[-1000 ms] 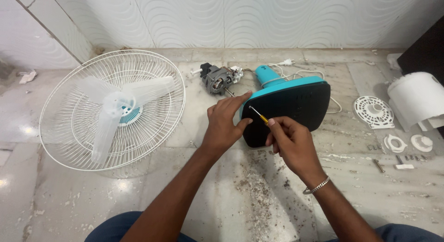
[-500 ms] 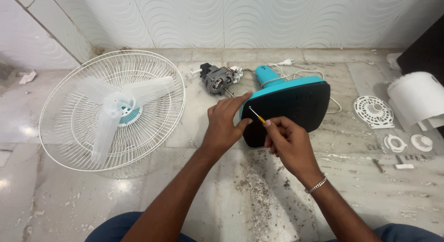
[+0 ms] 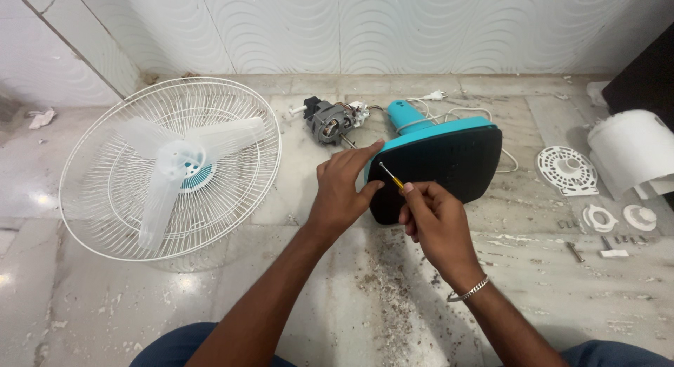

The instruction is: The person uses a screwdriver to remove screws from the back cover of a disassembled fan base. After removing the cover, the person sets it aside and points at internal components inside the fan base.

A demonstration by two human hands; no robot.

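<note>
A teal fan base (image 3: pixel 439 163) lies tipped on the marble floor, its black underside facing me. My left hand (image 3: pixel 342 191) rests on the base's left edge, fingers spread against it. My right hand (image 3: pixel 432 219) grips a small yellow-handled screwdriver (image 3: pixel 391 176), whose thin metal tip touches the black underside near the upper left corner. A metal bracelet (image 3: pixel 469 290) circles my right wrist.
A white fan grille with translucent blades (image 3: pixel 170 167) lies at the left. The bare fan motor (image 3: pixel 328 121) and a white power cord (image 3: pixel 435 104) lie behind the base. White plastic covers (image 3: pixel 567 169), a white housing (image 3: pixel 632 149), rings and screws (image 3: pixel 574 251) sit at the right. Dirt is scattered on the floor.
My right hand has shifted slightly up and left, bringing the screwdriver tip onto the black underside. The left hand stays on the base.
</note>
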